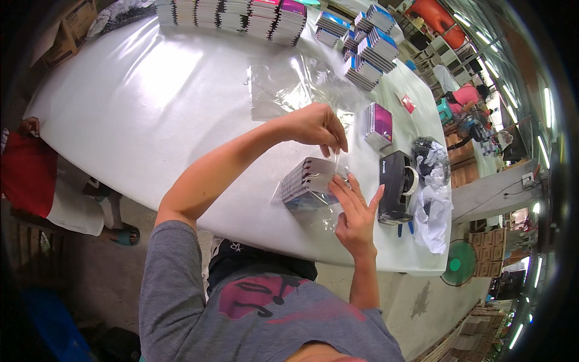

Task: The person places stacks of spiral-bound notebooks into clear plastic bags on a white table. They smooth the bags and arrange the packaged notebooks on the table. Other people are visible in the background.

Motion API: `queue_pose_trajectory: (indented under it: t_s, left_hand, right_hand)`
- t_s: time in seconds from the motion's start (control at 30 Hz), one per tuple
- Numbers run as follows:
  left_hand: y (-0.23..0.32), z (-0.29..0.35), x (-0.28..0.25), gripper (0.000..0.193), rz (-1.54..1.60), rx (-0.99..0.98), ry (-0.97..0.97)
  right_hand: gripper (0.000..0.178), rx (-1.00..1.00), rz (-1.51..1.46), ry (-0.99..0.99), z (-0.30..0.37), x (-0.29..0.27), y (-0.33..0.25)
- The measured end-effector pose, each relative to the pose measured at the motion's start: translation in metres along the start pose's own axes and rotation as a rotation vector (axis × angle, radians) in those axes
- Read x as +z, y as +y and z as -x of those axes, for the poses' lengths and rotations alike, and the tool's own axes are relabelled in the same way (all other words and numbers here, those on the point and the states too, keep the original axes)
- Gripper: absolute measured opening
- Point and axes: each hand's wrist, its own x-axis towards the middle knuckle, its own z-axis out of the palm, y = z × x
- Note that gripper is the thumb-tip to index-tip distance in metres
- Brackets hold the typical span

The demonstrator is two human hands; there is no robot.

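Observation:
In front of me a small stack of spiral-bound notebooks (303, 180) sits inside a clear plastic bag (313, 201), its black coils showing. My left hand (318, 128) is above the stack's far right side, fingertips pinched on a thin piece of clear plastic; whether it is the bag's flap or a strip of tape I cannot tell. My right hand (354, 214) lies with fingers stretched out against the plastic at the stack's right side, thumb apart. Just right of that hand stands a black tape dispenser (393, 190) with a pale tape roll.
Flat clear bags (280, 90) lie beyond my left hand on the white-covered table (132, 120). A purple-covered notebook stack (379, 125) sits near the dispenser; blue-covered stacks (374, 48) and a notebook row (232, 15) stand farther back. Crumpled plastic (431, 211) lines the right edge. A person in red (27, 172) is at left.

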Motion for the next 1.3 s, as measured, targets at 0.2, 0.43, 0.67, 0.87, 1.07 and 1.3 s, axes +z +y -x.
queue_pose_trajectory:
  t_s: [0.2,0.43,0.67,0.87,1.07,1.3]
  left_hand:
    - [0.029,0.039,0.007,0.037,-0.423,0.904,0.685]
    - [-0.008,0.084,0.056,0.068,-1.030,0.426,0.189]
    - [-0.001,0.088,0.055,0.087,-1.046,0.295,0.098]
    - [-0.003,0.086,0.056,0.075,-1.006,0.276,0.099]
    - [-0.003,0.087,0.056,0.075,-1.020,0.245,0.103]
    - [-0.005,0.089,0.057,0.077,-1.022,0.216,0.102]
  right_hand:
    - [0.062,-0.014,-0.011,0.008,0.002,0.001,0.003]
    - [0.062,0.001,-0.069,0.038,0.004,0.007,0.002]
    - [0.057,0.363,-0.539,0.393,0.039,-0.038,0.071]
    - [0.031,1.070,-0.474,0.133,0.105,-0.062,0.191]
    - [0.023,1.161,-1.087,0.024,0.114,-0.044,0.207]
    - [0.013,1.077,-1.528,0.431,0.133,-0.032,0.193]
